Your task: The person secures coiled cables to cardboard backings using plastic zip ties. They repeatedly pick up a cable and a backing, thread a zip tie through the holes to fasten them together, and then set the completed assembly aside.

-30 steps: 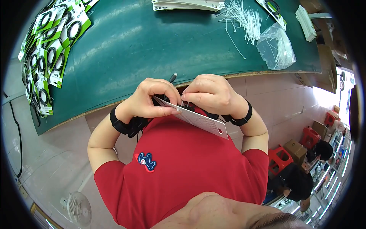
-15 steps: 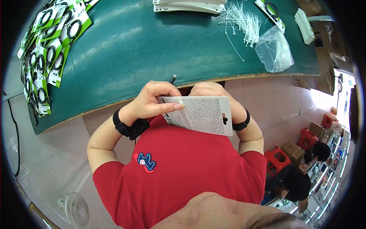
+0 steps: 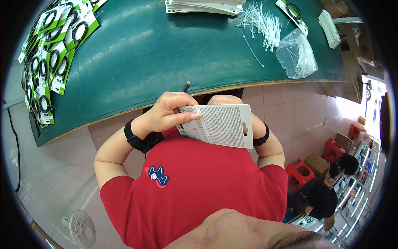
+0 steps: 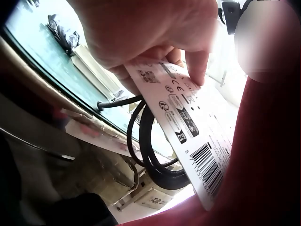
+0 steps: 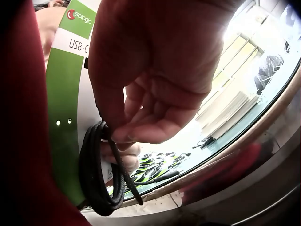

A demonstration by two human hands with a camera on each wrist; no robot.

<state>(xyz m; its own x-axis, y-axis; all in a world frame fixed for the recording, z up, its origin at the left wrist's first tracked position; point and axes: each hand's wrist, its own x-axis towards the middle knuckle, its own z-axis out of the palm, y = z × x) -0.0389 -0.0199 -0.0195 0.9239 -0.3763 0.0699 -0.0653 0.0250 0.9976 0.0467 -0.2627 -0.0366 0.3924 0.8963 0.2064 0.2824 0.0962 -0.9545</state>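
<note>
While the left hand (image 3: 174, 110) pinches one end of the card (image 3: 217, 126) between thumb and fingers, the right hand (image 5: 155, 70), behind it in the head view, pinches a thin black strand beside the coiled cable (image 5: 96, 174) with thumb and fingertip. Only one card and one cable are in the hands, just off the near edge of the table (image 3: 137, 62), in front of the red shirt (image 3: 199, 178). The card's long axis runs left to right, roughly along that edge; its slot (image 3: 245, 129) points right, its barcode end left. The printed back faces up toward the head, and the green front, with the coil against it, faces away. One plug (image 3: 187, 86) pokes over the near edge.

Along the left edge, packs (image 3: 59, 83) overlap too much to count. Toward the far edge is one card stack (image 3: 203, 7); right of it, many uncounted zip ties (image 3: 271, 35), and one lone pack (image 3: 299, 23). One bag (image 3: 298, 58) lies by the near right corner, and one white stack (image 3: 329, 29) by the right edge.
</note>
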